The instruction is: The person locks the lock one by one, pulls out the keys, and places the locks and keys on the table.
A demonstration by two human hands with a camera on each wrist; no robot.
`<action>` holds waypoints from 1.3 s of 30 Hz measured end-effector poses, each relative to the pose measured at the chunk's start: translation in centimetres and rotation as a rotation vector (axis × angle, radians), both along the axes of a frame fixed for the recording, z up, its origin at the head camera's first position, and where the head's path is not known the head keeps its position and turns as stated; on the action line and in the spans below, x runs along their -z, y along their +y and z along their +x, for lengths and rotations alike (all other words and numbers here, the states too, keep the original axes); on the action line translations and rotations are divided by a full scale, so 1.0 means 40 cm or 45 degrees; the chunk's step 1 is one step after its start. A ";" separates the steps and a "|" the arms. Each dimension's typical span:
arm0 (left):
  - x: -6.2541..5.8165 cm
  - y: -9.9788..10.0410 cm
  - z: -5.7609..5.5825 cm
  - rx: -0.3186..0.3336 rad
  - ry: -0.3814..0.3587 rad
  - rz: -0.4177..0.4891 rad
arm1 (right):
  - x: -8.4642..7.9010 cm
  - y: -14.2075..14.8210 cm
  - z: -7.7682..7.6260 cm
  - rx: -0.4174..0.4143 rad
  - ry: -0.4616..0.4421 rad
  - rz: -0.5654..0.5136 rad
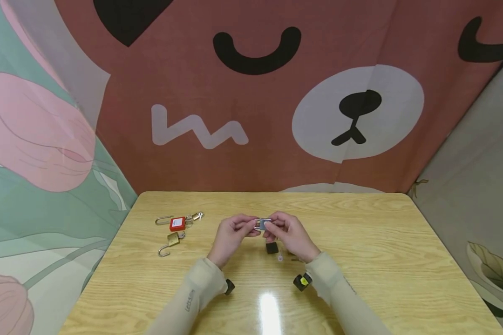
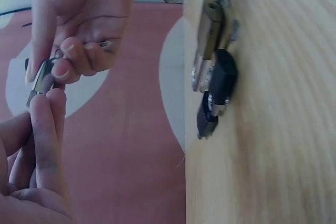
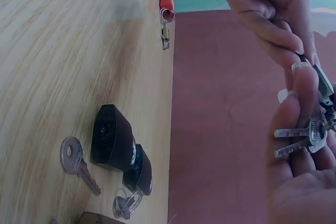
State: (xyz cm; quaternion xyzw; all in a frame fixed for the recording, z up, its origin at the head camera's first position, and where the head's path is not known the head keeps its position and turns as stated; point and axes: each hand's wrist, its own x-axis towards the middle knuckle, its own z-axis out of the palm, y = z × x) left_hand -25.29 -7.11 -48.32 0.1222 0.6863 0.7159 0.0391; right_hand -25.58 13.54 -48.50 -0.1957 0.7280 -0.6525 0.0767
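Held padlock: a small, silver-grey metal padlock with a rectangular body – raised over the middle of the light wood-grain table, between both hands.
Left hand: thumb and fingers pinch the padlock's left end.
Right hand: thumb and fingers pinch its right end; keys with clear plastic heads lie against this hand's fingers.
Far left of table: a red, square-bodied padlock with a white label; just to its right, a small brass padlock.
Near side of the red one: a larger brass padlock, its curved metal shackle swung out to the near left.
Table middle: a black, block-shaped padlock – a flat silver-coloured metal key lies just beside it.
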 end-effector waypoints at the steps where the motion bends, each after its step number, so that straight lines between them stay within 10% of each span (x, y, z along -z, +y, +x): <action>1: 0.003 0.001 0.002 0.015 0.016 -0.043 | -0.001 0.000 0.000 0.004 0.002 0.013; 10: 0.020 0.028 0.025 0.113 0.211 -0.446 | 0.002 -0.007 0.003 0.014 0.034 0.095; 17: 0.031 0.038 0.026 0.098 0.163 -0.420 | 0.004 -0.008 0.010 0.056 0.062 0.155; 31: 0.038 0.054 0.024 -0.129 0.445 -0.674 | 0.014 -0.002 0.004 0.027 -0.107 -0.018; 39: 0.039 0.046 0.016 -0.087 0.340 -0.633 | 0.022 0.005 -0.002 0.058 0.110 0.078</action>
